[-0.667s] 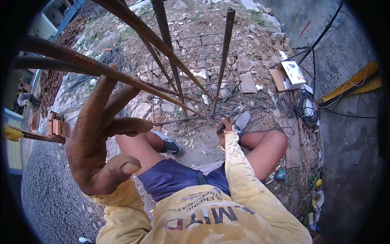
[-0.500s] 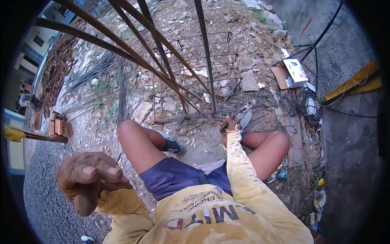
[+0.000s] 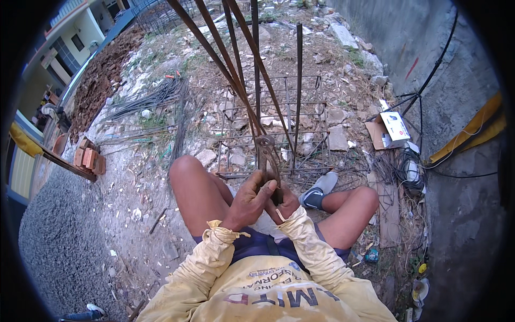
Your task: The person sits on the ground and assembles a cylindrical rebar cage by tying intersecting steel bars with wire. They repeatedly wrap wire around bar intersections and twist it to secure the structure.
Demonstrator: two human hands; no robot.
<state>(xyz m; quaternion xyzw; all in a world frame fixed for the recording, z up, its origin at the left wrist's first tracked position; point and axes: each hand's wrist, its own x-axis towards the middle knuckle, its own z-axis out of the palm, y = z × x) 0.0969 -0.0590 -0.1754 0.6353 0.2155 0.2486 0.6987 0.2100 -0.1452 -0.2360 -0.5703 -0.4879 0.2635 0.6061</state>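
Pincers sat mid-frame, head up, in front of the lower ends of the rusty rebar rods. Both hands were together at the handles, just above the shorts. Right hand: fingers curled around the lower handles, partly hidden behind the left. Left hand: fingers drawn together, thumb laid across toward the handles; couldn't tell if they were clamped on a handle or pinching something smaller. Rods fanned to the top of the frame. Steel bar cage lay on rubble behind the pincers. Brick stack at left, gravel lower left. Open cardboard box at right, black cable coil just below it. Gray shoe right of the hands.
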